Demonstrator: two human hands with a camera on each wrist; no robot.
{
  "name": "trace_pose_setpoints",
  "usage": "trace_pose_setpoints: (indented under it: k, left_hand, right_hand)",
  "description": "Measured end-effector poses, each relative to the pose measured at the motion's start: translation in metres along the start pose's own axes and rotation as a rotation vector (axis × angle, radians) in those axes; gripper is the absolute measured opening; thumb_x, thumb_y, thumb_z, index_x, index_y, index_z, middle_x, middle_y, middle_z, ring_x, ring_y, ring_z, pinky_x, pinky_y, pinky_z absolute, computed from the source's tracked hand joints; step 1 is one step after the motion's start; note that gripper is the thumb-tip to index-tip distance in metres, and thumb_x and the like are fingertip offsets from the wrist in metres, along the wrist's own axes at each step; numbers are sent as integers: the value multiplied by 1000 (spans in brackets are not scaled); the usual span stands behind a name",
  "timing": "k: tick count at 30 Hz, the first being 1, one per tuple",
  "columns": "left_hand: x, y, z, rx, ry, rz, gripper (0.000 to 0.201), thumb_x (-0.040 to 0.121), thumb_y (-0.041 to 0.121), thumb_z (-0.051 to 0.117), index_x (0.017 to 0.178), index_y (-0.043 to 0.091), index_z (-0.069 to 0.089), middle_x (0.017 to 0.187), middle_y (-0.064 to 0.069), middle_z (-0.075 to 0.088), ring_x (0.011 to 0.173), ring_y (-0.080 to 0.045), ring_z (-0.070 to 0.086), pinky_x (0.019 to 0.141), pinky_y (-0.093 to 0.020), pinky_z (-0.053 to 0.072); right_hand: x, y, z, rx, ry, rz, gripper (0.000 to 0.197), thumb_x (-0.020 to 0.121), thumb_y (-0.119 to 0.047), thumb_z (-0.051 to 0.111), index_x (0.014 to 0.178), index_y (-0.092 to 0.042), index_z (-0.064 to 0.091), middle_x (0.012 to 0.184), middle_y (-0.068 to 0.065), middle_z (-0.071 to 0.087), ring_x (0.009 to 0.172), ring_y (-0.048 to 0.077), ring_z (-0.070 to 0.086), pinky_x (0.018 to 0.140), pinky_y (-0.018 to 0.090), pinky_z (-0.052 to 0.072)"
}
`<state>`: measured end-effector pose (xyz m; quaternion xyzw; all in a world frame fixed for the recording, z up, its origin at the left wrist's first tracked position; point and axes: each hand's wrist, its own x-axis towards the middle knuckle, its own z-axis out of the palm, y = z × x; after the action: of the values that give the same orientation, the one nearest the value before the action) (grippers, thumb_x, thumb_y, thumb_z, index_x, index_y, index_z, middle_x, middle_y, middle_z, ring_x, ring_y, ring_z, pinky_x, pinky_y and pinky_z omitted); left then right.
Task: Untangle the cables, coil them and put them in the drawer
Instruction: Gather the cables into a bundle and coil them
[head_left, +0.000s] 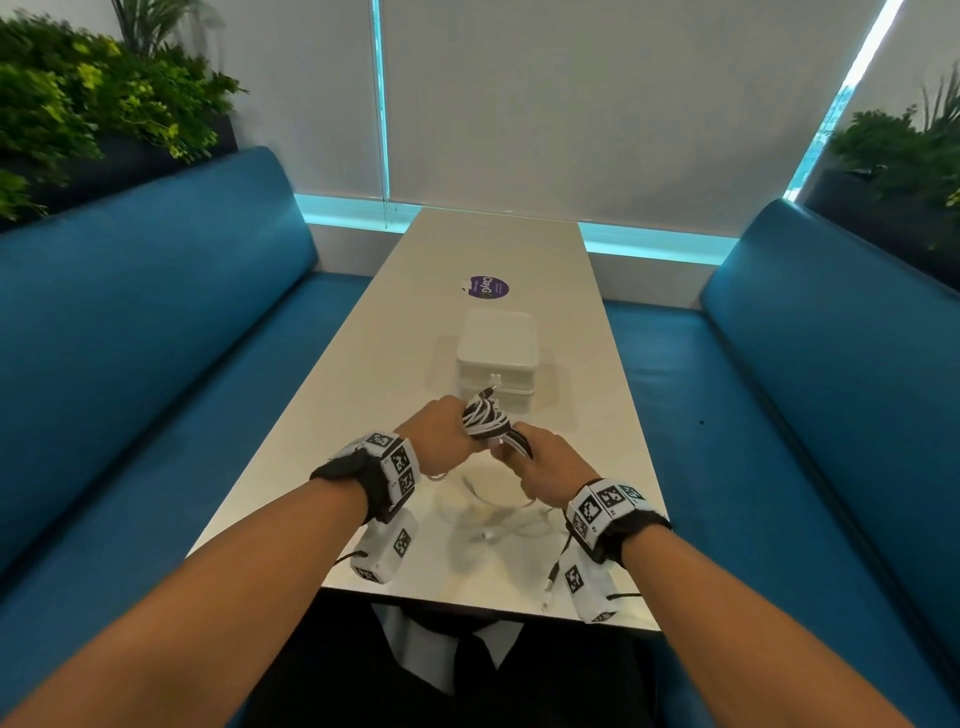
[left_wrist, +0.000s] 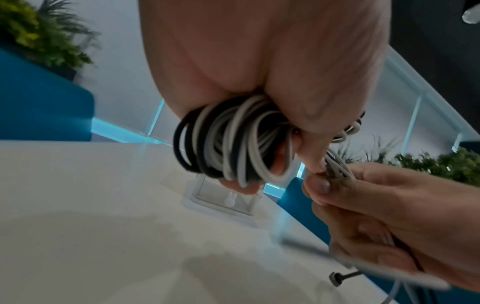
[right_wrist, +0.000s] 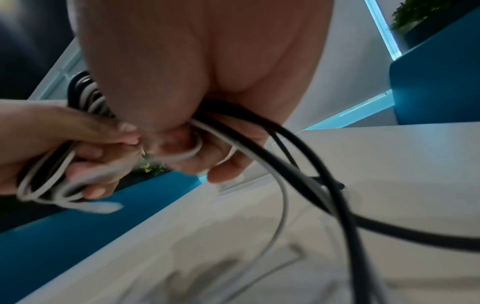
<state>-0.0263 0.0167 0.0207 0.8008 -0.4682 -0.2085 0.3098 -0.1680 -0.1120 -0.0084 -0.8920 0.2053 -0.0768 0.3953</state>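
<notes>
On the left, a blue bench ran along the white table, with green plants behind it. Above the table's near end, the left hand was curled round a coil of black and white cables, the loops wound about its fingers. Just beyond the coil stood a white drawer box, and farther along the tabletop lay a round purple sticker. Touching the left hand, the right hand pinched the loose strands leaving the coil, thumb and fingers closed on them. The loose cable ends trailed from it onto the table; blur in the right wrist view made it hard to count them, perhaps two black and one white. A second blue bench lay on the right.
</notes>
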Motion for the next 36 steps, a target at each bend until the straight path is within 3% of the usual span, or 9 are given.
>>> trace_pose_setpoints:
  k: [3,8,12,15,17,21,24,32,36]
  left_hand:
    - [4,0,6,-124,75,-89,26,90,32,69,71,18,58,60,0,55,52,-16,49,55,-27,38]
    - [7,-2,5,-359,126,-204,23,88,31,70,77,11,63,66,-8,64,59,-20,57,65,-32,46]
    - [2,0,14,-503,11,-133,46,72,57,81,95,18,73,86,-7,73,77,-16,65,75,-32,50]
    - [0,1,20,-558,-32,-135,50,70,59,81,97,18,73,85,-3,76,82,-19,73,78,-33,57]
    - [0,2,24,-625,-22,-212,64,60,65,84,102,19,73,91,-5,77,89,-21,74,88,-40,57]
    - [1,5,29,-776,-15,-328,64,61,55,88,104,10,74,95,-15,76,91,-30,74,89,-45,58]
    - [-2,10,32,-947,-11,-349,46,78,32,82,109,1,71,99,-22,73,89,-35,73,72,-38,59]
    - [-7,14,36,-999,2,-344,25,82,12,78,102,-2,72,87,-18,73,75,-27,71,67,-33,55]
    - [-5,5,31,-823,-47,-366,16,76,5,77,90,-3,73,83,-24,70,72,-28,68,75,-39,57]
  right_hand:
    - [-3,1,3,-14,43,-1,29,97,-50,47,104,-23,51,79,5,63,68,24,59,63,37,47]
    - [1,-1,3,-61,59,-3,22,105,-35,35,114,-16,42,78,12,60,63,24,53,57,36,39]
    - [2,-9,1,-68,44,-20,9,105,-20,34,109,-13,31,70,8,53,56,21,48,53,34,37]
    - [1,-17,6,76,-30,-72,48,95,-1,39,137,-13,22,103,-1,61,89,13,62,80,36,54]
    - [1,-20,9,130,-29,-139,72,84,4,43,148,-15,15,125,-9,54,119,5,54,102,23,46]
    - [9,-17,17,107,-8,-70,72,82,-18,45,148,-25,19,131,-1,56,123,18,54,103,40,48]
    - [14,-4,19,117,-19,22,81,80,-39,44,152,-37,7,141,0,51,128,22,50,104,49,45]
    - [-11,-24,-7,134,-178,21,68,93,-31,49,151,-36,12,137,-4,51,122,17,54,104,34,42]
    - [-16,-11,-5,88,-254,17,84,88,-54,61,151,-48,6,147,-12,44,126,14,52,109,37,39]
